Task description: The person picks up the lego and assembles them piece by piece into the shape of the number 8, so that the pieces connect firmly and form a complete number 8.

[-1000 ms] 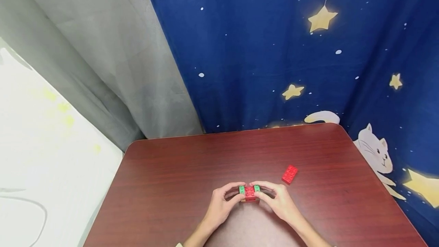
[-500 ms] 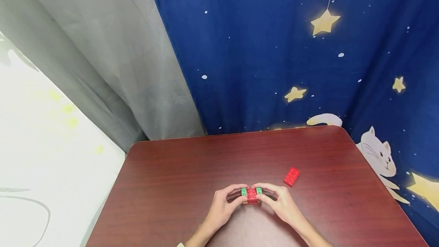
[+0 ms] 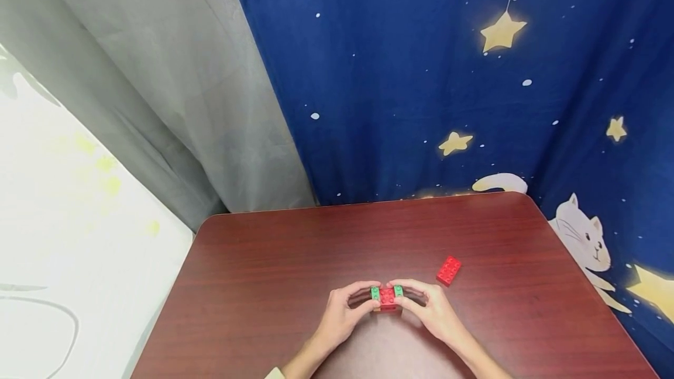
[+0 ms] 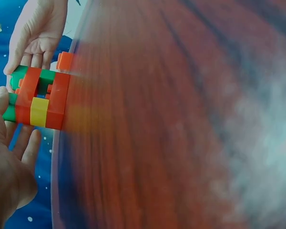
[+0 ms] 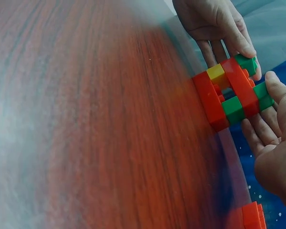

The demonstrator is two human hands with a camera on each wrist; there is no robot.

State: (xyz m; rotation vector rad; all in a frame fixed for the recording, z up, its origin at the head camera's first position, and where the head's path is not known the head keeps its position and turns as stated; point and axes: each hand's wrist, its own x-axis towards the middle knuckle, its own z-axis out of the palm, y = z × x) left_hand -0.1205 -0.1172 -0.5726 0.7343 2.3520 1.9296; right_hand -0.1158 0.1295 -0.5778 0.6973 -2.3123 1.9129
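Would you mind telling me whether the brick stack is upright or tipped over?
Upright: in the head view, the stack has its studded top facing up between the left hand and right hand.

The joined toy bricks (image 3: 387, 298) and the loose brick (image 3: 449, 271) look like smooth-sided plastic. The table (image 3: 295, 250) before me has a glossy, wood-grained top. The blue curtain (image 3: 379, 86) and grey curtain (image 3: 174, 75) are matt, creased cloth.

Tbh can't read any text, brand or number anywhere, not even on the bricks (image 3: 387, 298) between the left hand (image 3: 335, 317) and right hand (image 3: 436, 313).
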